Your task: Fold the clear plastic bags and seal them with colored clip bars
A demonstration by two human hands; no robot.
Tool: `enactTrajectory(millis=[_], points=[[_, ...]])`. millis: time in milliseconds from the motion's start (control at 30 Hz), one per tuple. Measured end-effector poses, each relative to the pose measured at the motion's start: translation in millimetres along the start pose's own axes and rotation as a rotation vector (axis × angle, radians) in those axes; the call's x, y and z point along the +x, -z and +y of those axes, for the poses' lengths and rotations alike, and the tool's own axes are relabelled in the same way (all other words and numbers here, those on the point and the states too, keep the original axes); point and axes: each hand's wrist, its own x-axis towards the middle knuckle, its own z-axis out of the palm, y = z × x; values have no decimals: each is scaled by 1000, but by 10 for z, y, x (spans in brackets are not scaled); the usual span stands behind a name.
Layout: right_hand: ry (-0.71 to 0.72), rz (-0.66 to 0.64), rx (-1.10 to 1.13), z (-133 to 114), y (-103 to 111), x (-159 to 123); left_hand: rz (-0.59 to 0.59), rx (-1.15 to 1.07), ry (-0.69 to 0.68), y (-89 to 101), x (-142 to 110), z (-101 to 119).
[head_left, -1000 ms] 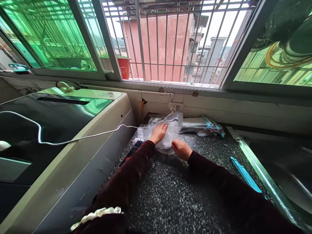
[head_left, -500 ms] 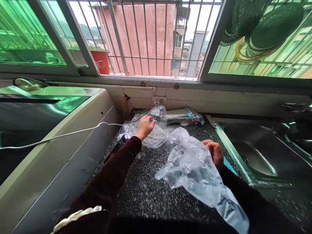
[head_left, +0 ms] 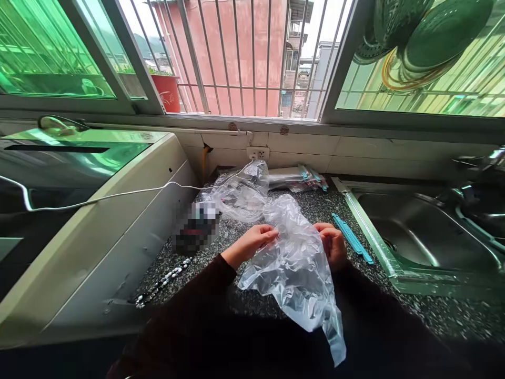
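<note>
A crumpled clear plastic bag point(head_left: 295, 263) hangs between my two hands over the dark speckled counter. My left hand point(head_left: 256, 239) pinches its upper left edge between thumb and fingers. On the other side, my right hand point(head_left: 333, 245) is closed on the bag's right edge, its fingers curled. The bag's lower end droops toward my body. Just beyond it lies another clear plastic bag point(head_left: 242, 197), loosely heaped on the counter. To the right of my right hand rest several flat turquoise strips point(head_left: 352, 239).
A steel sink point(head_left: 406, 221) is at the right. A white appliance point(head_left: 130, 221) stands at the left, with a white cable point(head_left: 130, 198) running across it to a wall socket point(head_left: 258, 153). Flat packets with turquoise edges point(head_left: 295, 178) lie by the wall. A blurred dark object point(head_left: 195, 229) sits left.
My left hand has come back from the heaped bag at the rear and now grips the held bag. My right hand has shifted left, uncovering the turquoise strips.
</note>
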Motion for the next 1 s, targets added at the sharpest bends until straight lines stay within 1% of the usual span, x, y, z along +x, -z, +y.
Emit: enactTrajectory(millis=[67,100,200,300,333,400,433,500,567,633,700,733,767,833,900,1000], points=[[82,43,-34,-41,-15,8,64,-1,-46,39,-41,-10],[116,45,-56,-55,-13,18,100,-16,-54,73,-53,-16],[184,2,-125,-57,14,58,250,-101,-85,217,-79,-48],[250,9,-161,-21,34,86,394,-223,-151,357,-120,-93],[261,5,-159,-12,35,89,420,-260,-175,391,-138,-103],[255,-39,-127,-10,34,90,429,-313,-229,436,-181,-104],[224,-71,-95,-14,34,92,421,-334,-248,448,-202,-97],[79,-122,-3,-16,36,116,383,-357,-250,460,-243,-77],[-146,-121,107,20,37,190,339,-347,-217,459,-278,-67],[-379,-120,213,109,23,323,301,-298,-203,455,-306,-72],[-569,-216,316,229,-20,501,270,-236,-226,449,-329,-86],[-638,-274,361,286,-56,597,253,-216,-235,446,-339,-91],[-681,-325,390,334,-101,691,234,-211,-238,443,-347,-93],[-696,-396,428,385,-213,865,199,-240,-223,435,-361,-82],[-653,-519,516,377,-335,998,173,-281,-198,426,-371,-59],[-573,-737,664,306,-483,1107,149,-306,-179,410,-379,-25]])
